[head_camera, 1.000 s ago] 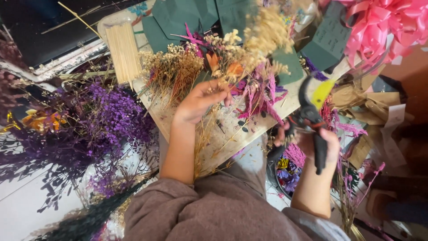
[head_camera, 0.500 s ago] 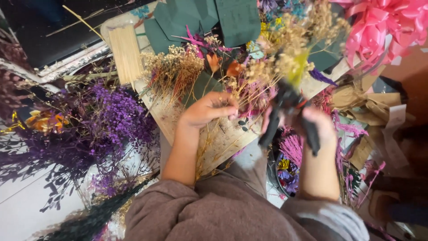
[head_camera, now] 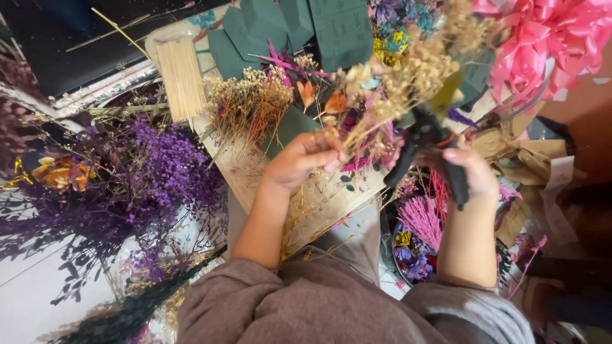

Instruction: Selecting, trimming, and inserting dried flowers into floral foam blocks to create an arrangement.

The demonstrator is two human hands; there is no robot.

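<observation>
From the head camera, looking down past your brown sleeves: your left hand is curled closed around the stems of a dried flower bunch, fingers pinched near the base. The bunch runs on a slant, from that hand up and to the right, ending in pale beige seed heads with pink and orange bits lower down. Your right hand sits just to the right of the stems, wrapped shut around black-handled pruning shears (the blades are lost among the stems, so you cannot tell if they are open). The shears meet the bunch just beyond your left hand's grip, so the left hand is nearer the stem ends. Around you lie purple dried flowers, a bundle of thin sticks, dark green foam blocks and a pink ribbon bow.
</observation>
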